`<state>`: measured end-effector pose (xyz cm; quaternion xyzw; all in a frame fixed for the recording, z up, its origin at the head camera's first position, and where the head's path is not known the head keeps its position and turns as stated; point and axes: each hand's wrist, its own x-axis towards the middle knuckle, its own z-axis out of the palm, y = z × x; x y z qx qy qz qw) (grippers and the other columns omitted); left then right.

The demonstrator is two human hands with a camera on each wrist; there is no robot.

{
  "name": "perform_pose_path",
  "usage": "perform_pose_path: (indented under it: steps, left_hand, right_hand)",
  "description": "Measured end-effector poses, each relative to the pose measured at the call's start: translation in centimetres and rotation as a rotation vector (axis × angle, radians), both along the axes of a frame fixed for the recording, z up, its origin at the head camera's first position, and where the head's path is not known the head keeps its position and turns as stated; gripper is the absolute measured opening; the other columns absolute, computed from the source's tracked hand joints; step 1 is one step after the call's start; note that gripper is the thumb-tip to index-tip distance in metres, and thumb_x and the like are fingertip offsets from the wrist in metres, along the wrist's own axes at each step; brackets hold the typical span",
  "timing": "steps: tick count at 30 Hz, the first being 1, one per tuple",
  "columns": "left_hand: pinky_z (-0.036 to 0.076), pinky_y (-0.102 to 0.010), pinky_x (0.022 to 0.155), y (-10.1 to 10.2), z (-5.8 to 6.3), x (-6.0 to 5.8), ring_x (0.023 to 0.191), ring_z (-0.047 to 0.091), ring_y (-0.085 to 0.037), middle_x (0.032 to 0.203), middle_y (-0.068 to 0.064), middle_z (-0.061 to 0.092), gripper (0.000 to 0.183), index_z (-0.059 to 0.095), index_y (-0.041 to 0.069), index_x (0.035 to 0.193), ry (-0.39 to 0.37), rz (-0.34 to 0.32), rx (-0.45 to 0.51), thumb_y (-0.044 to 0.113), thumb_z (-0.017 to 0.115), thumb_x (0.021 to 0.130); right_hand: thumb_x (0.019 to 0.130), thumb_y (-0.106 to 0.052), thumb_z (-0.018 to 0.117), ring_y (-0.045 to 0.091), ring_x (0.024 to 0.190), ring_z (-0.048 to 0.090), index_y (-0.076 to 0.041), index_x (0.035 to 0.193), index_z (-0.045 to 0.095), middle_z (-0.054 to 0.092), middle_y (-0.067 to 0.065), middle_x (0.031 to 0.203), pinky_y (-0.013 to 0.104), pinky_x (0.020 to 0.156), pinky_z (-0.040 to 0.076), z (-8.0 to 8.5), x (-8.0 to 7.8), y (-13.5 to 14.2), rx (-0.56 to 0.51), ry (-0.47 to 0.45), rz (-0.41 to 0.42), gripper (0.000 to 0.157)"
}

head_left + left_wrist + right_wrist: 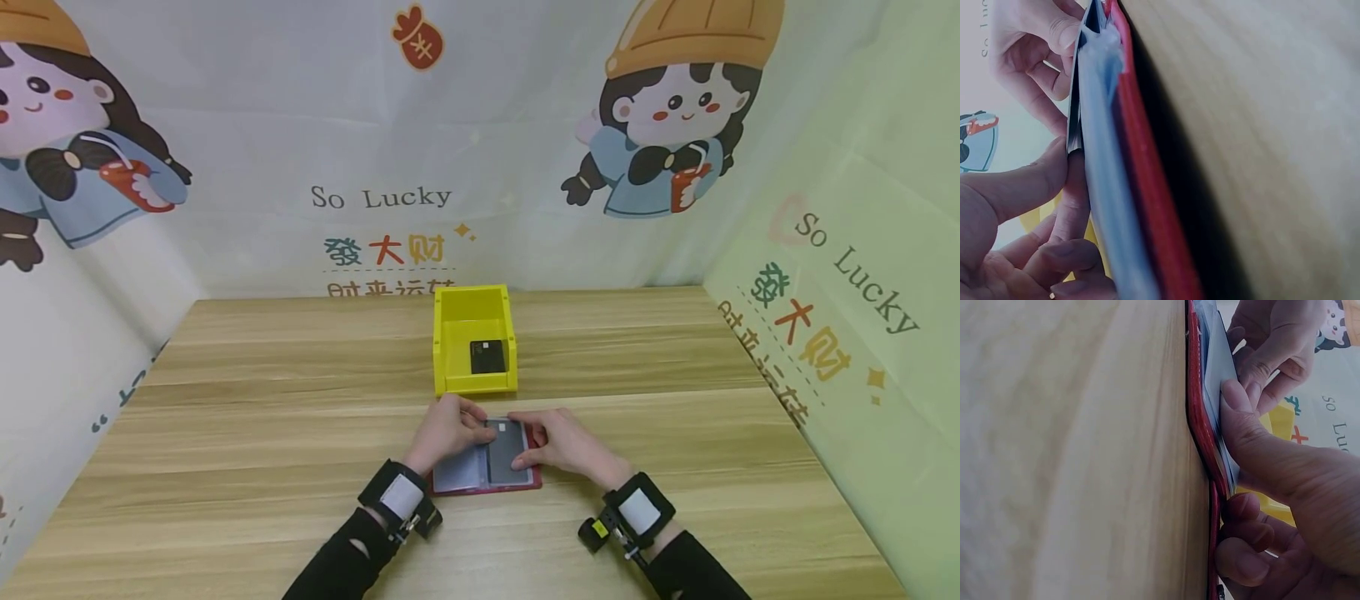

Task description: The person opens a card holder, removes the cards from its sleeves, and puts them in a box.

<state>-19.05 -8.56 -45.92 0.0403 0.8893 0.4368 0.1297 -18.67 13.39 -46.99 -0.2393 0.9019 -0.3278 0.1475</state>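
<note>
A small card holder [459, 472] with a red cover [1141, 140] and clear plastic sleeves [1105, 156] lies spread on the table. On its right page is a dark grey card [506, 457] with a pale chip-like square near the top. My left hand [444, 435] pinches the card's upper left edge between thumb and forefinger. From the other side, my right hand [572, 448] grips the holder's right page, its thumb [1244, 422] against the card and its fingers curled at the page's far edge. How deep the card sits in its sleeve, I cannot tell.
Just beyond the holder stands a yellow bin [474, 385], its low front side facing me. A black card [487, 357] lies inside it. The wood-grain table [247, 433] meets printed cloth walls [510, 250] at the back and both sides.
</note>
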Motion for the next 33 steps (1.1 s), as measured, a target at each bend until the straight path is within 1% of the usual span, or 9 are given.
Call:
perform_pose_path:
  steps: [7,12,16,19,24,30,33]
  left_hand:
    - [0.045,-0.022,0.064,0.0,-0.3,0.0,0.072,0.066,-0.012,0.085,-0.012,0.08,0.024,0.078,-0.003,0.103,0.026,0.002,0.02,0.009,0.088,0.084]
    - [0.045,-0.022,0.063,-0.2,-0.1,0.1,0.07,0.065,-0.011,0.083,-0.013,0.079,0.021,0.078,-0.003,0.1,0.032,0.004,0.033,0.006,0.088,0.084]
    - [0.045,-0.022,0.063,-0.4,0.2,0.2,0.07,0.062,-0.012,0.082,-0.011,0.078,0.02,0.079,-0.003,0.101,0.036,-0.011,0.015,0.006,0.087,0.084]
    - [0.043,-0.022,0.061,-0.6,0.2,0.1,0.068,0.059,-0.012,0.077,-0.008,0.075,0.019,0.08,-0.003,0.101,0.035,-0.018,0.012,0.005,0.086,0.084]
    - [0.04,-0.023,0.058,-0.9,0.2,0.2,0.065,0.056,-0.012,0.072,-0.005,0.072,0.017,0.08,-0.003,0.1,0.019,-0.002,0.014,0.004,0.086,0.084]
    - [0.043,-0.022,0.062,-1.4,0.6,0.3,0.071,0.059,-0.012,0.079,-0.005,0.074,0.019,0.08,-0.002,0.103,-0.042,0.023,0.008,0.006,0.084,0.087]
    - [0.044,-0.022,0.063,-1.7,0.7,0.3,0.073,0.061,-0.013,0.083,-0.006,0.076,0.019,0.08,-0.002,0.104,-0.059,0.026,0.012,0.006,0.084,0.087]
  right_hand:
    - [0.086,-0.027,0.088,0.008,0.068,0.041,-0.008,0.146,0.062,0.042,-0.006,0.074,0.021,0.061,0.026,0.0,-0.1,0.0,0.002,-0.003,0.009,0.068]
    - [0.086,-0.027,0.088,0.009,0.07,0.041,-0.007,0.147,0.061,0.041,-0.004,0.075,0.021,0.062,0.026,0.0,-0.1,0.0,0.003,-0.009,0.01,0.07]
    - [0.086,-0.027,0.088,0.01,0.072,0.043,-0.008,0.147,0.061,0.041,-0.004,0.076,0.021,0.063,0.027,0.0,0.0,0.1,0.006,-0.009,0.011,0.069]
    - [0.086,-0.026,0.088,0.01,0.071,0.043,-0.008,0.147,0.061,0.041,-0.004,0.075,0.021,0.062,0.027,0.0,0.0,0.1,0.008,-0.006,0.012,0.069]
    - [0.087,-0.026,0.088,0.008,0.069,0.04,-0.007,0.148,0.06,0.04,-0.005,0.074,0.021,0.061,0.025,-0.1,0.0,0.1,0.009,0.001,0.02,0.07]
    - [0.086,-0.026,0.088,0.007,0.069,0.04,-0.007,0.147,0.061,0.04,-0.005,0.074,0.021,0.061,0.025,-0.1,0.0,0.1,0.015,0.018,0.025,0.069]
    - [0.086,-0.026,0.088,0.009,0.071,0.042,-0.007,0.147,0.061,0.041,-0.004,0.076,0.021,0.062,0.026,-0.1,0.0,0.1,0.015,0.014,0.019,0.07]
